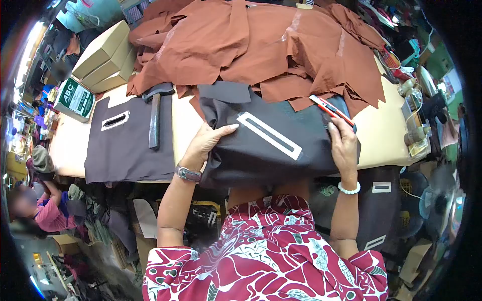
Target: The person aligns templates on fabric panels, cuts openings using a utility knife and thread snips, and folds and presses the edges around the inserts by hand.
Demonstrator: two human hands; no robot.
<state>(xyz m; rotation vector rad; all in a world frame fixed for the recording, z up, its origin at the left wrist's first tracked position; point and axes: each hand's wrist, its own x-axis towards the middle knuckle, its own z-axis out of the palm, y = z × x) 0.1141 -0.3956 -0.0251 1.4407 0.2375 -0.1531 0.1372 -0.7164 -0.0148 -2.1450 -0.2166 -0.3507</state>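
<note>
where the wearer's red patterned shirt (266,251) fills six o'clock, the near edge of a pale yellow worktop (389,143) runs just beyond it. at four o'clock, below that edge, dark pieces (374,213) show with white outlines on them. a dark cloth (246,168) is held at the centre, partly over the worktop, a white rectangular frame (273,132) slanting across it from ten o'clock toward four. at nine o'clock a flat dark panel (128,155) bears a smaller framed slot, and a hammer (154,123) lies on it, head toward twelve. farther off, at ten o'clock, a green and white tin (75,98) stands near stacked cardboard boxes (103,55); rust-brown sheets (216,45) overlap across twelve. well away at eight o'clock, a person in a pink top (52,215) is among crowded goods.

most of the left-hand fingers are hidden by the cloth, and the bluish shape behind the utility knife (334,111) is hard to make out. the brown sheets are cut off at the top, and the room's rim falls into black.

the left grip (207,143), at nine o'clock, is closed on the cloth, thumb on top. the right grip (343,143), at three, is closed around the red and white knife, its tip toward ten; whether it also pinches the cloth i cannot tell.
</note>
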